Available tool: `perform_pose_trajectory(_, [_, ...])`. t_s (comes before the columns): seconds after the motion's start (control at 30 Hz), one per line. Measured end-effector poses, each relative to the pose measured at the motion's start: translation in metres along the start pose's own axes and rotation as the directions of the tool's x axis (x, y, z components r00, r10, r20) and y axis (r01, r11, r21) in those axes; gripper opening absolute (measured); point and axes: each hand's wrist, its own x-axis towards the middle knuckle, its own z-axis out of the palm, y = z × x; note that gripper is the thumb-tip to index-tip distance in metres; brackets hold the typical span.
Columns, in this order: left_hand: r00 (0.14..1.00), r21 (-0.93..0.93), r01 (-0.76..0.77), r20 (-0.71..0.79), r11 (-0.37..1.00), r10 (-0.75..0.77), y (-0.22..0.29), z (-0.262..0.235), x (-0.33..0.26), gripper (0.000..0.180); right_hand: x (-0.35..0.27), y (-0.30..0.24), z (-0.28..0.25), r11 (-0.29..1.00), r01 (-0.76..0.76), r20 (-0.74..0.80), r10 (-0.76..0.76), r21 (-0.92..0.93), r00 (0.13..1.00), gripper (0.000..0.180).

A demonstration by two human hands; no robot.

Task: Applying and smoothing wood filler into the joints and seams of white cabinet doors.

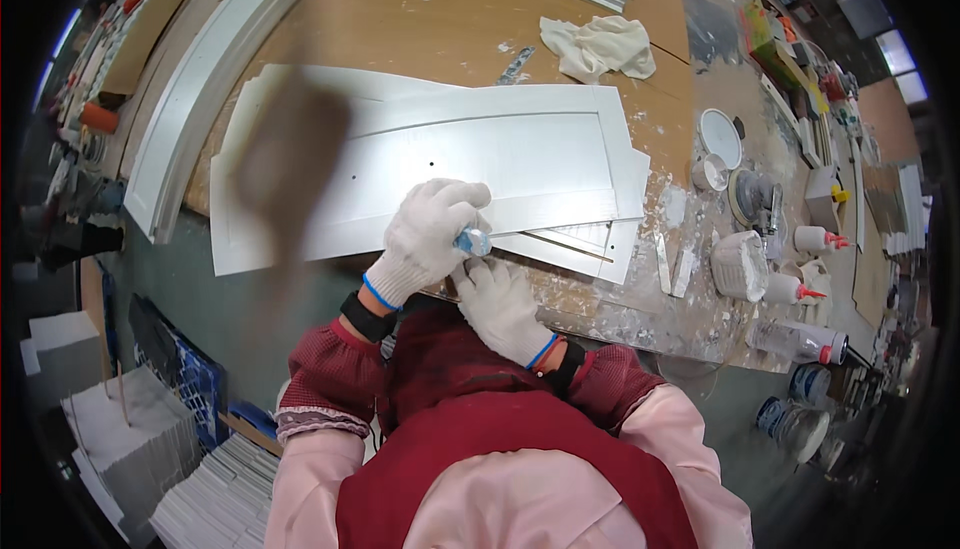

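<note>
Left hand (428, 232) clamped small blue-tipped tube (473, 241); right hand (500, 306) pinched its tip, apparently opening it. Next needs steady aim at white panel (480, 164).

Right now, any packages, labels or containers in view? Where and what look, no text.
Small blue-capped tube: between the gloved left hand and right hand, at the white panel's near edge.
Squeeze bottles: right of bench, white with red nozzles, lying on their sides.
Colourful cartons: far right bench edge, green, yellow and orange boxes.
White tub: right of panel, round, paint-smeared.
Round tins: lower right, below the bench, blue-sided.
</note>
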Motion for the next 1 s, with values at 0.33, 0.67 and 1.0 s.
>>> perform_pose_trajectory(0.33, [0.999,-0.036,-0.032,-0.027,0.999,0.031,0.002,-0.005,0.004,0.020,-0.011,-0.017,-0.011,0.995,-0.068,0.081,0.062,0.071,0.995,0.024])
perform_pose_trajectory(0.67, [0.990,-0.181,-0.057,0.119,0.982,0.080,-0.010,-0.022,0.004,0.026,-0.012,0.002,-0.092,0.576,-0.712,0.591,0.432,0.402,0.682,0.028])
perform_pose_trajectory(1.0, [0.935,-0.210,-0.059,0.331,0.976,0.128,-0.023,-0.046,-0.003,0.025,0.015,0.099,-0.152,0.072,-0.616,0.399,0.702,0.784,0.590,0.018])
